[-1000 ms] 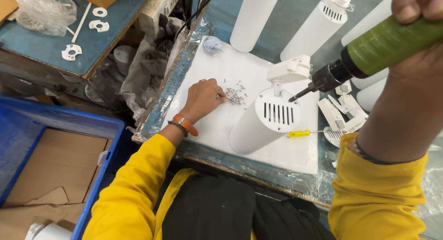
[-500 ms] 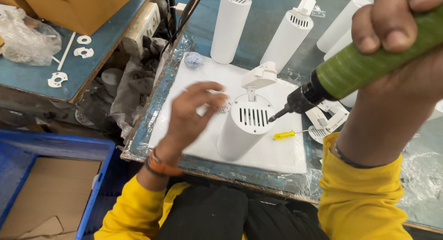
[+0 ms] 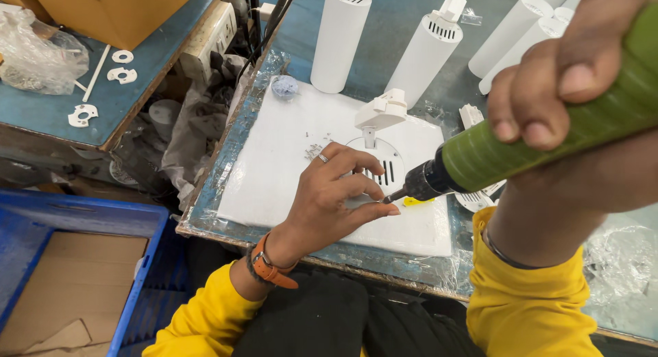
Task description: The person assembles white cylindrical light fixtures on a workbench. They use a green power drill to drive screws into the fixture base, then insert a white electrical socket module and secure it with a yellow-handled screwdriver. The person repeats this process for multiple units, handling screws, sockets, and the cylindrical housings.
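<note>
The left hand (image 3: 329,206) closes its grip around a small screw at the fingertips, held against the tip of the green electric screwdriver (image 3: 548,137), which the right hand (image 3: 569,82) clasps firmly. It seems best to seat the screw squarely on the bit and keep the tool steady. Just beyond the fingers stands the white cylindrical lamp housing (image 3: 380,165), smooth, slotted on its end, on a white foam pad (image 3: 274,165) atop the film-covered worktop (image 3: 384,48).

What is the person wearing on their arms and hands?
Both arms have bright yellow sleeves. The left hand has a silver ring on one finger and an orange strap round the wrist. The right hand has a thin dark band at its wrist.
</note>
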